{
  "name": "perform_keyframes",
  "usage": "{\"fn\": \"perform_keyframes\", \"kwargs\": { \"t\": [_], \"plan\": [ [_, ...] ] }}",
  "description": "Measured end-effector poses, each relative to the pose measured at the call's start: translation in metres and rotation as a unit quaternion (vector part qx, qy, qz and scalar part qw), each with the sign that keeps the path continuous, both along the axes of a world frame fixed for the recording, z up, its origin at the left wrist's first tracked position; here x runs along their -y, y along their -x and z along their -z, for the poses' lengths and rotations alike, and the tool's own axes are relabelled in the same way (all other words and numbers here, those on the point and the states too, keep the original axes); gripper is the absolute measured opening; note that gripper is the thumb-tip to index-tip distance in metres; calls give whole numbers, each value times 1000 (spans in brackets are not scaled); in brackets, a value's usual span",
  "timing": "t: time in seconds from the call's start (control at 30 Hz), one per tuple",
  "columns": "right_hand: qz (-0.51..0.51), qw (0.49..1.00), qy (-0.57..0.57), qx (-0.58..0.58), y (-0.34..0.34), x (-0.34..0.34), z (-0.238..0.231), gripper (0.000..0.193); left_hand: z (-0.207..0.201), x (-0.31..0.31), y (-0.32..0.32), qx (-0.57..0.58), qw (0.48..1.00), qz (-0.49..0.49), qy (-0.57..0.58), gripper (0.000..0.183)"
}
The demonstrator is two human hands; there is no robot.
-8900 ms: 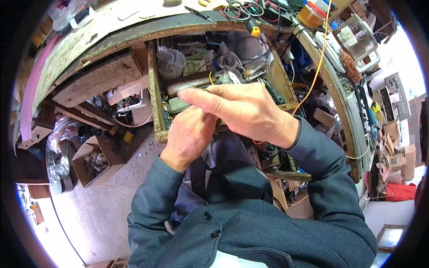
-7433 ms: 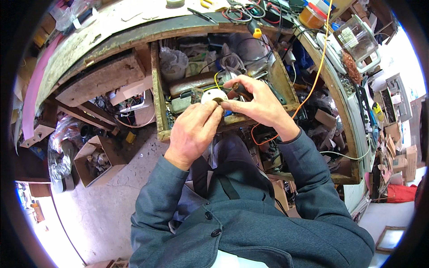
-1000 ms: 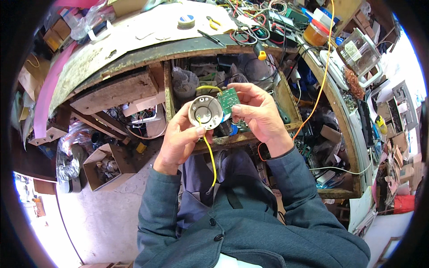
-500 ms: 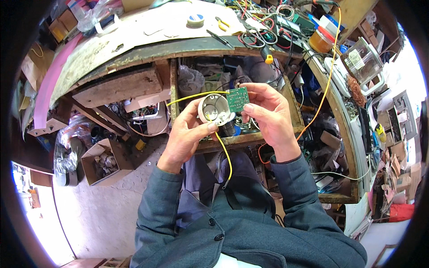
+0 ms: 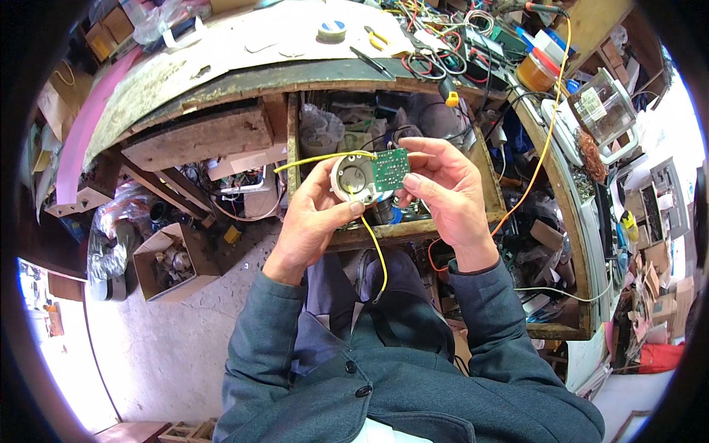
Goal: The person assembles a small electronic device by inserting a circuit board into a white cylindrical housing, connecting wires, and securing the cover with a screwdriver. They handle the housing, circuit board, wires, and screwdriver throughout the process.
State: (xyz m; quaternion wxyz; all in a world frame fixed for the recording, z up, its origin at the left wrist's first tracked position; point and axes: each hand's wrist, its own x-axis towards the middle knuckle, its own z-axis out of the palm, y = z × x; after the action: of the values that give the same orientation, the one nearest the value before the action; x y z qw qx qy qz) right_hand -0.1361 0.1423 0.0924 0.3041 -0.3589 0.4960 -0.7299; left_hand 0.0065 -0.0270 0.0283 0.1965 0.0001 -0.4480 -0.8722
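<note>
My left hand grips a round white plastic housing, its hollow side facing me. A small green circuit board sits at the housing's right edge, pinched by the fingers of my right hand. Two yellow wires run from the housing, one dangling down over my lap and one curving up to the left. Both hands are raised in front of an open wooden drawer crammed with parts.
A curved workbench top carries a tape roll, pliers, tangled cables and an orange-lidded jar. A shut drawer is at left, a cardboard box on the floor, cluttered shelving at right.
About nine seconds ago both hands were down in the open drawer. They have lifted the white housing and green board out and turned them toward me; the view has shifted slightly.
</note>
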Motion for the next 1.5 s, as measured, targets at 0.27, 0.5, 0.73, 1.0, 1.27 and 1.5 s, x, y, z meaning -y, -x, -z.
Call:
{"fn": "perform_keyframes", "kwargs": {
  "t": [0.27,0.5,0.73,1.0,1.27,1.5],
  "plan": [
    [-23,999,-40,-10,-8,2,-7,51,-2,-2,-1,-7,1000,-23,1,77],
    [-17,997,-47,-54,-20,1,-12,51,1,1,-1,-17,999,-19,-33,80],
    [-15,997,-31,-67,-30,-4,-3,52,-1,-4,-4,-25,998,-53,-8,83],
    [30,987,-82,-137,-43,-4,-5,55,3,-4,-5,-32,998,-47,-2,86],
    [92,946,-84,-298,-36,3,2,55,4,-5,-6,-32,998,-46,6,85],
    [123,927,-151,-320,-41,5,-9,53,0,-5,-6,-13,999,-46,15,85]
  ]
}}
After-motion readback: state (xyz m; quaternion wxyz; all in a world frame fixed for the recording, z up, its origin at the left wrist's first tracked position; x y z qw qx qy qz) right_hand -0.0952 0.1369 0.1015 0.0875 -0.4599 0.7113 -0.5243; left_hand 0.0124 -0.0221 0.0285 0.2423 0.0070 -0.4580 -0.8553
